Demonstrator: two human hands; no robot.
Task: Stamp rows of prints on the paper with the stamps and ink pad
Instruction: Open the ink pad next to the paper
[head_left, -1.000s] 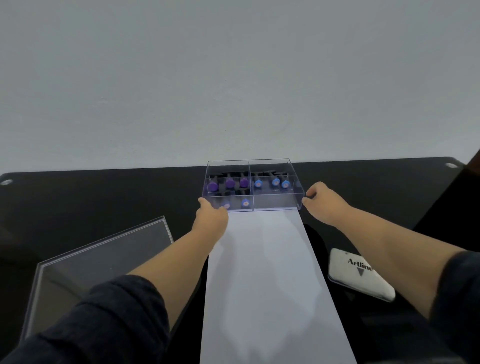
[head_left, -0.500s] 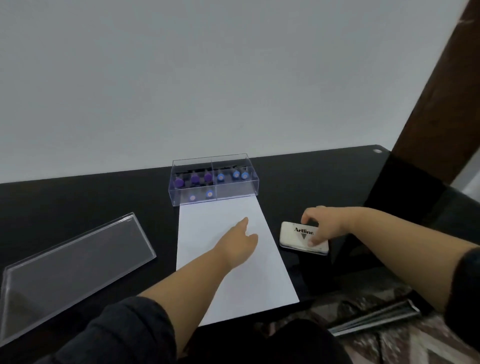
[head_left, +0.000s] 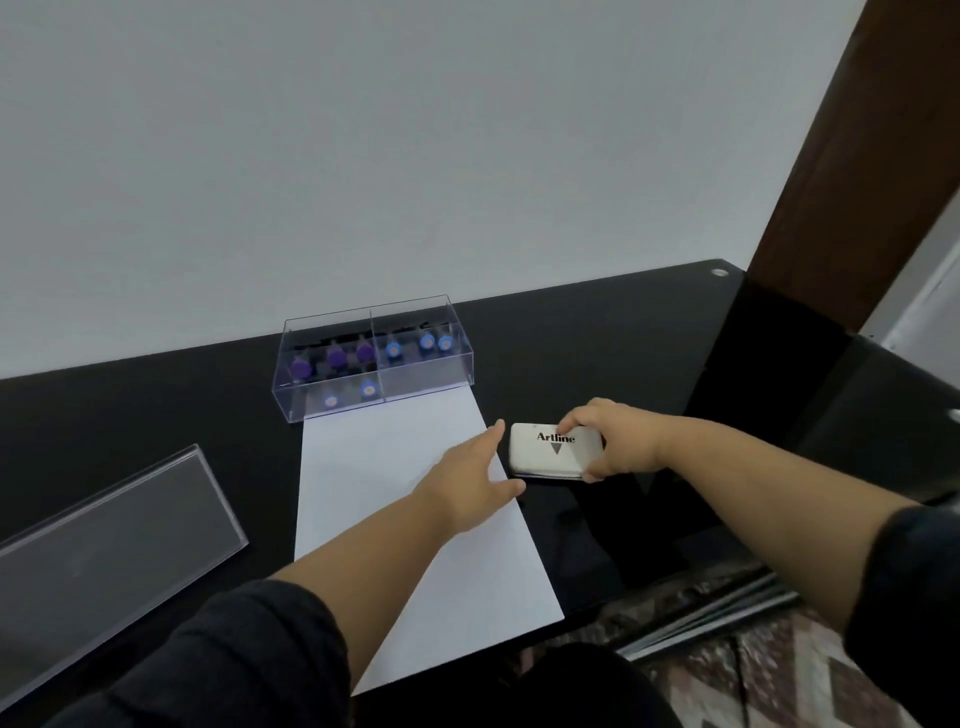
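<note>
A blank white paper sheet (head_left: 384, 483) lies on the black table (head_left: 597, 353). At its far end stands a clear plastic box (head_left: 415, 384) holding several purple and blue stamps (head_left: 337, 357). The white closed ink pad (head_left: 550, 451), marked Artline, sits just right of the paper. My right hand (head_left: 618, 441) grips the pad by its right side, thumb at the near edge and fingers over the far edge. My left hand (head_left: 472, 491) stretches over the paper's right edge, fingers apart, fingertips close to the pad's left end.
The box's clear lid (head_left: 104, 540) lies flat at the left of the table. A dark wooden post (head_left: 857, 156) rises at the right. Beyond the table's near right edge are patterned floor (head_left: 779, 675) and some flat metal strips (head_left: 717, 618).
Both hands left the stamp box. My right hand went to the ink pad and took hold of it; my left hand slid right across the paper toward the pad. The view swung right.
</note>
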